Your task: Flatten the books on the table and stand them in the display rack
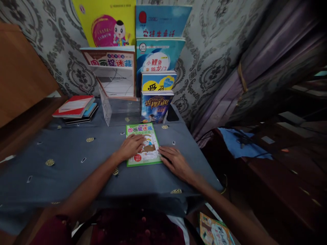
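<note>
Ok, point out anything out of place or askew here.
One picture book lies low beside the table, apparently on the floor, away from the books standing in the rack. The green book under the left hand sits slightly turned on the tablecloth; the right hand rests at its edge.

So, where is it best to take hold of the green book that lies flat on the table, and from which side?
Probably its right long edge, from the right. The green book lies thin and flat on the tablecloth, so fingers must slip under an edge. The left hand rests on its left part, and the right hand lies beside the right edge.
</note>
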Demonstrator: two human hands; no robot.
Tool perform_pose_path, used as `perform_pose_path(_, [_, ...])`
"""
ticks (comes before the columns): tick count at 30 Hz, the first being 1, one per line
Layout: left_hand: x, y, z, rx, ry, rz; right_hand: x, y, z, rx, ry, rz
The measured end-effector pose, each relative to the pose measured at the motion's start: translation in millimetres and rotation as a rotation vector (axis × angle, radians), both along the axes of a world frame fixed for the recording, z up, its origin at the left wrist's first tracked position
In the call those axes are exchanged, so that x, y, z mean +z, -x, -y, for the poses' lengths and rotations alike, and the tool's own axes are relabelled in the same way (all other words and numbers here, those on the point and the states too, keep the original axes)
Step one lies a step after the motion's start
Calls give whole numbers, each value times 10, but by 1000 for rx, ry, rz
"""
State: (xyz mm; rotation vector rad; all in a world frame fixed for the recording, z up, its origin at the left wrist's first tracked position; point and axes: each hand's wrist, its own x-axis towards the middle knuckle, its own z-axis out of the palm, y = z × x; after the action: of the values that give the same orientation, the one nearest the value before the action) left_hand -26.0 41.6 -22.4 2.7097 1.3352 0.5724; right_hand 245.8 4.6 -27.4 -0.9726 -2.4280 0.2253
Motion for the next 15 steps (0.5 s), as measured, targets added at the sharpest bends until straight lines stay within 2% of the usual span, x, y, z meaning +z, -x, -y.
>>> perform_pose_path(4, [25,254,-128,272,25,54,44,157,-329,-47,46,76])
perform_pose_path(8, [29,342,-172,481,36,51,33,364,-730,-132,78,130])
perform_pose_path(12, [-4,346,-183,502,58,80,-35,538,-978,-199,74,129])
perform_pose_path(15, [-37,370,-215,474,102,209,-106,602,-1023,-226,42,111])
